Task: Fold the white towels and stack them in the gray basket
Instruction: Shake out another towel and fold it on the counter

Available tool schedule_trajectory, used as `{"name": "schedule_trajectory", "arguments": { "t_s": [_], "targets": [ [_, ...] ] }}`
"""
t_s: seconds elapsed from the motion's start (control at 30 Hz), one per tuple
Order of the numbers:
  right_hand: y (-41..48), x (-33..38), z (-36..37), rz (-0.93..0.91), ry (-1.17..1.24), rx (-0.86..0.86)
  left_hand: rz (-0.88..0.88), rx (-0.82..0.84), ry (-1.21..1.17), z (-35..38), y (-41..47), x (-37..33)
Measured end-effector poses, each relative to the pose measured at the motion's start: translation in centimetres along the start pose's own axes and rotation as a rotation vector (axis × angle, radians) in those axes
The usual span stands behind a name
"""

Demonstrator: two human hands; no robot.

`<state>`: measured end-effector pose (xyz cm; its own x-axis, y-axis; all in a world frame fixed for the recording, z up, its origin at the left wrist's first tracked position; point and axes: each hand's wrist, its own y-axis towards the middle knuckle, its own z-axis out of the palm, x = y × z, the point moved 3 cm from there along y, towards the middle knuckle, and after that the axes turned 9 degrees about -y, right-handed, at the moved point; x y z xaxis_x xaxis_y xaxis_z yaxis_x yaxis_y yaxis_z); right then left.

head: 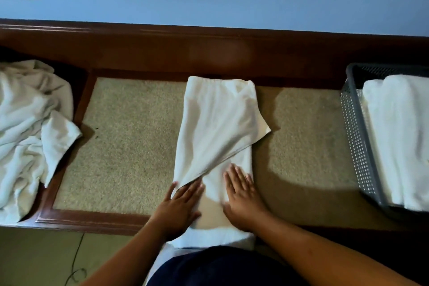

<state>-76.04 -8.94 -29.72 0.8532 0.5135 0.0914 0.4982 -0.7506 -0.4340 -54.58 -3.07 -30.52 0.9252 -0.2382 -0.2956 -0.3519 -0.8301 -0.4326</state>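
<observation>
Towel lies under both flat hands on tabletop.

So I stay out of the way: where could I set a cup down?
Two bare beige patches: between the crumpled pile and the middle towel, and between that towel and the gray basket. Crowded centre: left hand and right hand press the towel.

A white towel lay lengthwise mid-worktop, folded into a long strip, its top layer rumpled, one corner poking out rightward. A crumpled pile of towels lay at the left. Folded towels filled the gray basket at the right.
</observation>
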Motion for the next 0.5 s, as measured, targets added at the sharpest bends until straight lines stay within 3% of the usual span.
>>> {"name": "schedule_trajectory", "arguments": {
  "t_s": [0.2, 0.37, 0.5],
  "targets": [
    [6.3, -1.7, -2.0, -0.064, 0.040, -0.077, 0.230, 0.010, 0.114, -7.5, 11.1, 7.3],
    [16.4, -6.1, -5.9, 0.215, 0.089, -0.192, 0.308, -0.025, 0.224, -13.0, 22.5, 13.1],
    [23.4, -10.2, -9.5, 0.414, 0.054, -0.264, 0.250, -0.099, 0.039, -16.9, 28.6, 15.1]
  ]
}}
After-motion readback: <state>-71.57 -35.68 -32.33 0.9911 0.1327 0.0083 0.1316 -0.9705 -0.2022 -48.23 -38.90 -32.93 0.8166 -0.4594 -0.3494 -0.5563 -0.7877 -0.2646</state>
